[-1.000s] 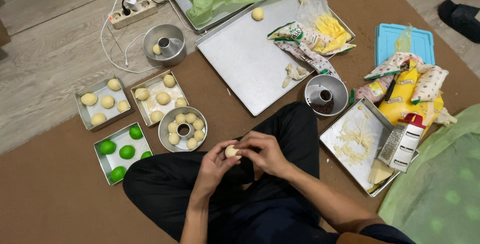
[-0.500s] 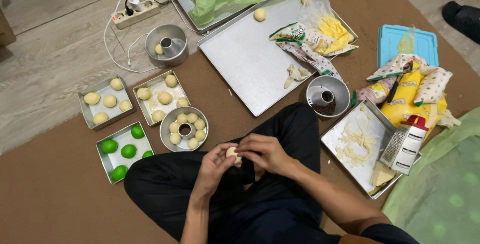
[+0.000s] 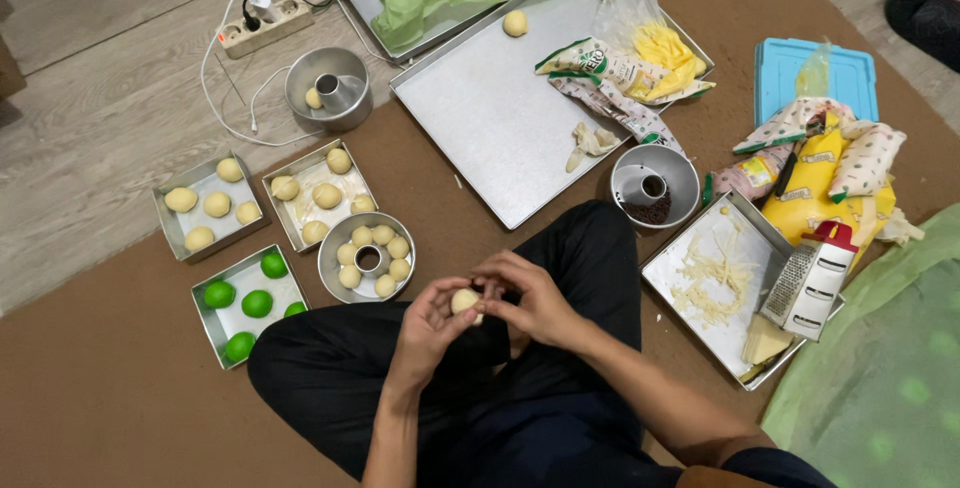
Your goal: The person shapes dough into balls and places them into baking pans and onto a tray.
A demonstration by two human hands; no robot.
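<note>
We sit cross-legged on the brown mat (image 3: 100, 388) w/ a small dough ball (image 3: 465, 300) held up over our lap, near the middle of the view. Our left hand (image 3: 432, 318) cups the ball from the 8 o'clock side, fingers curled round it. Our right hand (image 3: 530, 298) pinches it from 3 o'clock, fingertips touching the dough. So both hands are closed on the same ball.

At 10 o'clock from the ball, close by, sits a round ring pan (image 3: 367, 256) full of pale dough balls. Just past it is a square tin (image 3: 318, 195) w/ more pale balls, and another tin (image 3: 205, 206) left of that. At 9 o'clock is a tin w/ green balls (image 3: 250, 303). At 12 o'clock lies a big flat baking tray (image 3: 490, 118), mostly bare. At 2 o'clock is another ring pan (image 3: 655, 185) w/ dark bits in it. At 3 o'clock a tray (image 3: 700, 278) holds grated cheese, w/ a grater (image 3: 808, 283) resting on its right side
</note>
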